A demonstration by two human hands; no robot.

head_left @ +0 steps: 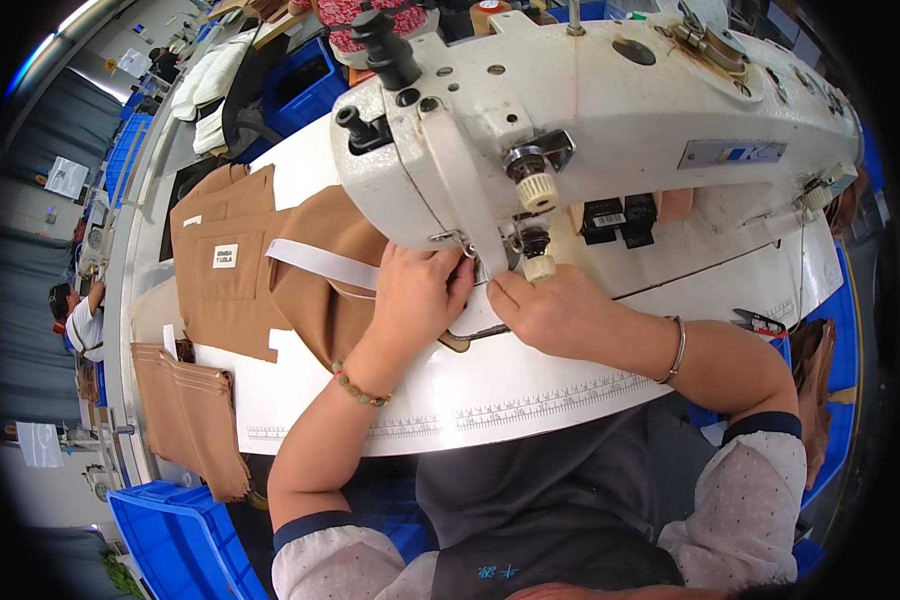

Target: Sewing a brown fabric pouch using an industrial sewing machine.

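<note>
A white sewing machine [590, 110] stands over the work, its needle area partly hidden by its head and by my fingers. My left hand [417, 295] is closed over the edge of a brown fabric piece [315, 325], left of the needle. From under that hand a white strip [322, 264] runs leftward across the fabric. Just right of the needle, my right hand [558, 312] has its thumb and fingertips pressed together, low at the machine bed; whatever they pinch is hidden. The fabric spreads left, with a pocket-like patch and a white label [225, 257].
Folded brown pieces [190, 410] hang over the table's left front edge. A ruler strip [470, 415] lines the front. Red-handled thread snips [760, 322] lie at the right; black boxes [618, 219] sit under the machine arm. A blue crate [185, 540] stands lower left.
</note>
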